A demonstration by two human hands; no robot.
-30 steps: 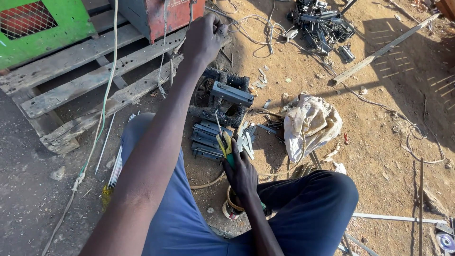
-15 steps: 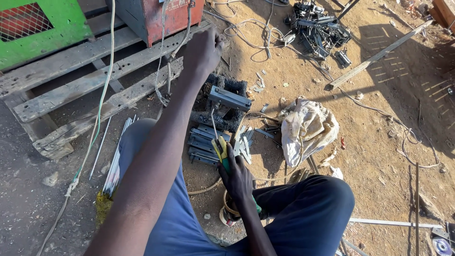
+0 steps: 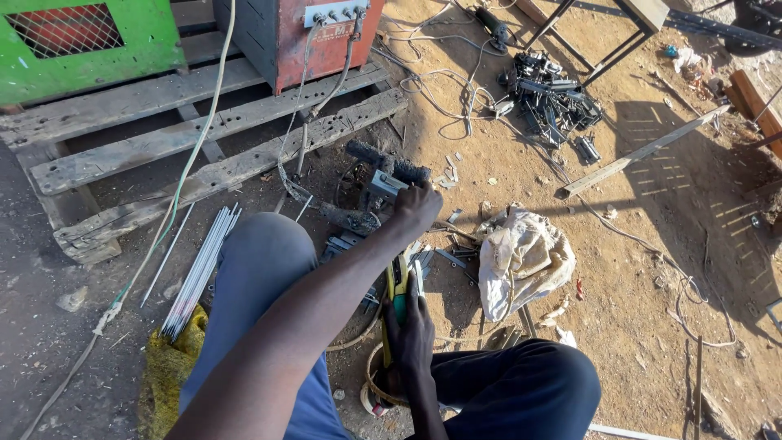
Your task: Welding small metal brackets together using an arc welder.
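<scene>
nearest the camera, the right hand sits low between the knees, its fingers wrapped tight round the green and yellow handles of a pair of pliers; the tool's nose points away from the body toward a small metal piece just beside it, though whether it grips that piece cannot be told. below the hand lies a ring of coiled wire, partly hidden. the pliers look stiff and fairly heavy for their size, with rubbery sleeves that give a sure hold; taking them well back on the handles, as here, looks like the right place for leverage.

a little farther out, the left hand reaches forward along an outstretched arm and closes its curled fingers over a dark metal clamp standing on the dirt at the edge of the pallet. that block looks rigid, rough and weighty, not fragile, probably best held from above across its body.

to the left, a bundle of welding rods lies on a yellow sack. to the right sits a crumpled white bag. beyond, the wooden pallet carries a red welding machine and a green box; farther right, a heap of metal scraps.
</scene>
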